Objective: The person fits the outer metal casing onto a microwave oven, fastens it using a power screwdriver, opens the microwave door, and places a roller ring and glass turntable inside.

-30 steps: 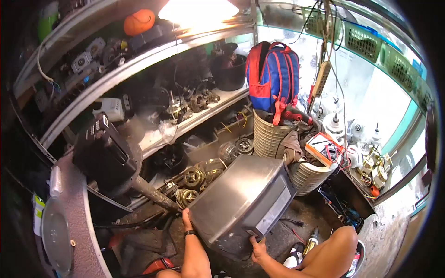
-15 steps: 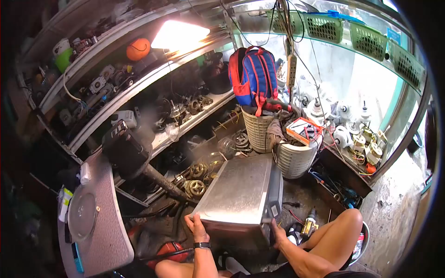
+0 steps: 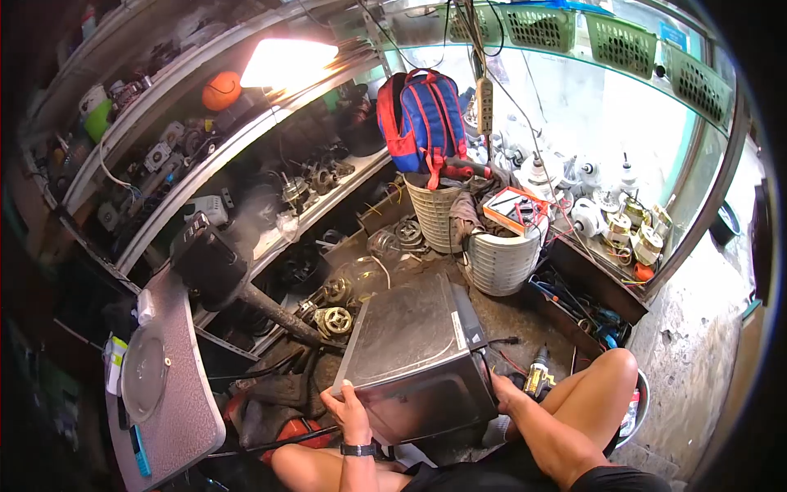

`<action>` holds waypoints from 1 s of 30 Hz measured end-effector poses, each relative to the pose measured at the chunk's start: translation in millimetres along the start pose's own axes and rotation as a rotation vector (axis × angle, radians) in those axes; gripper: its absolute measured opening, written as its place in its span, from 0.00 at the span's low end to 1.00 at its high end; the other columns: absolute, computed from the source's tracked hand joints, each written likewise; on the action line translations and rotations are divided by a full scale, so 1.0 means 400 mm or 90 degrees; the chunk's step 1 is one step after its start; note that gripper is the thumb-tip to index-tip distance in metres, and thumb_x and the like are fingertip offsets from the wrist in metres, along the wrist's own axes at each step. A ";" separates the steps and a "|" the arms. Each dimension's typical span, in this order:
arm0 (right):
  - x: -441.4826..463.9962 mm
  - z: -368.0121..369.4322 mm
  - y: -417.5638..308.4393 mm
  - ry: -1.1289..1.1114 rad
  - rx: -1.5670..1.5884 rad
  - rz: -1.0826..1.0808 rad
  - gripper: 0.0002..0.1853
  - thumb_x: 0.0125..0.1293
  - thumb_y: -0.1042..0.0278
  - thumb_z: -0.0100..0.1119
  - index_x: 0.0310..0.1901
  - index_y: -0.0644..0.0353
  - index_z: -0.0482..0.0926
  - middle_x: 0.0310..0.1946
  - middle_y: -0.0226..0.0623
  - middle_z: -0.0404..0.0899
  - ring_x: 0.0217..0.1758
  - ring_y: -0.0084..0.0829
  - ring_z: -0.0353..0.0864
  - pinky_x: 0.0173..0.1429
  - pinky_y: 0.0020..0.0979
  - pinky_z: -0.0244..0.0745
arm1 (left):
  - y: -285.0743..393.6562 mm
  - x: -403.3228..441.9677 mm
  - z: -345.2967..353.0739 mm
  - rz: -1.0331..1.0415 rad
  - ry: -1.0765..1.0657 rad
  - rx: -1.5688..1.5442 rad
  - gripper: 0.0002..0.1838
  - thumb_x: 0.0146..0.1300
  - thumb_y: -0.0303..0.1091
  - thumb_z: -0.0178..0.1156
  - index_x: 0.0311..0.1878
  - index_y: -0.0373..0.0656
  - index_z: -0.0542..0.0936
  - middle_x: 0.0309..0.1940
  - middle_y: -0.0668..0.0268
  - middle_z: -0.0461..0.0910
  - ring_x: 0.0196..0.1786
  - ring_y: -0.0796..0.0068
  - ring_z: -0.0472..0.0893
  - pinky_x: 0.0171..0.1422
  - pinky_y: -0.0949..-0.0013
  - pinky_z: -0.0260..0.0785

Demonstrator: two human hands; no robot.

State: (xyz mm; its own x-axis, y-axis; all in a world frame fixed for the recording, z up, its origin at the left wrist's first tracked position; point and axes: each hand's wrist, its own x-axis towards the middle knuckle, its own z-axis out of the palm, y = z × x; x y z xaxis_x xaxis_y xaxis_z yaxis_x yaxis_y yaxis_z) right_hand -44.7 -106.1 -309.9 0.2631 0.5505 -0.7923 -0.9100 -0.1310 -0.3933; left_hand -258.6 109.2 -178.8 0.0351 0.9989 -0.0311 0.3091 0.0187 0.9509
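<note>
Metal box (image 3: 402,336) is right in front of the person, btwn the 2 hands & nr the knees, dark side facing the body; contents hidden, can't tell if its underside is on the floor. L hand (image 3: 354,418) grips the near L corner, fingers over the top edge. R hand (image 3: 510,395) is at the box's R side, fingertips partly hidden, so can't tell how far it's closed. Beyond the box, 2 pale ribbed baskets stand side by side: L basket (image 3: 432,221) has a red-&-blue backpack (image 3: 443,115) on top; R basket (image 3: 502,271) bears an open orange carton (image 3: 515,211) w/ red & black leads in it. Dark cloth (image 3: 466,215) hangs btwn the 2 rims. To their R, a long dark bin (image 3: 605,285) holds jumbled tools, some blue. Nr the R knee, a bucket (image 3: 646,398) holds a red-&-white item, rest hidden. Yellow-&-black drill (image 3: 539,375) is on the floor btwn box & bin. Up high at R, at least 3 green mesh baskets (image 3: 621,41) sit in a row, contents unclear. At L, a table (image 3: 193,410) bears a round glass plate (image 3: 141,373).
</note>
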 end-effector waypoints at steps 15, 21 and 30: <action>0.014 -0.181 -0.098 -0.046 -0.170 0.049 0.21 0.79 0.50 0.53 0.55 0.60 0.83 0.45 0.38 0.87 0.43 0.33 0.87 0.48 0.42 0.86 | 0.070 -0.077 0.032 0.255 -0.088 0.117 0.33 0.69 0.48 0.67 0.63 0.34 0.65 0.52 0.50 0.72 0.55 0.57 0.76 0.64 0.54 0.68; -0.038 -0.001 -0.290 -0.086 -0.277 0.054 0.21 0.79 0.50 0.52 0.54 0.60 0.83 0.45 0.39 0.88 0.43 0.33 0.88 0.51 0.43 0.86 | 0.115 0.094 0.110 0.418 -0.025 0.154 0.39 0.68 0.51 0.68 0.69 0.32 0.64 0.55 0.44 0.70 0.60 0.43 0.70 0.67 0.44 0.62; 0.049 0.034 -0.382 -0.040 -0.425 -0.001 0.26 0.77 0.44 0.51 0.61 0.57 0.81 0.53 0.45 0.86 0.49 0.44 0.89 0.48 0.50 0.88 | 0.161 0.315 0.244 0.532 -0.042 0.259 0.20 0.73 0.40 0.56 0.63 0.41 0.76 0.62 0.54 0.74 0.67 0.48 0.69 0.75 0.48 0.60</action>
State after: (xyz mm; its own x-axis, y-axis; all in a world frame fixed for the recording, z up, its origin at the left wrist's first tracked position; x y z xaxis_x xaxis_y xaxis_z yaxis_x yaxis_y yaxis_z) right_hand 95.2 -64.0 -259.1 0.2274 0.5952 -0.7707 -0.5115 -0.6005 -0.6146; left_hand -141.4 232.0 -151.5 0.4465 0.6767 0.5854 0.4676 -0.7342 0.4922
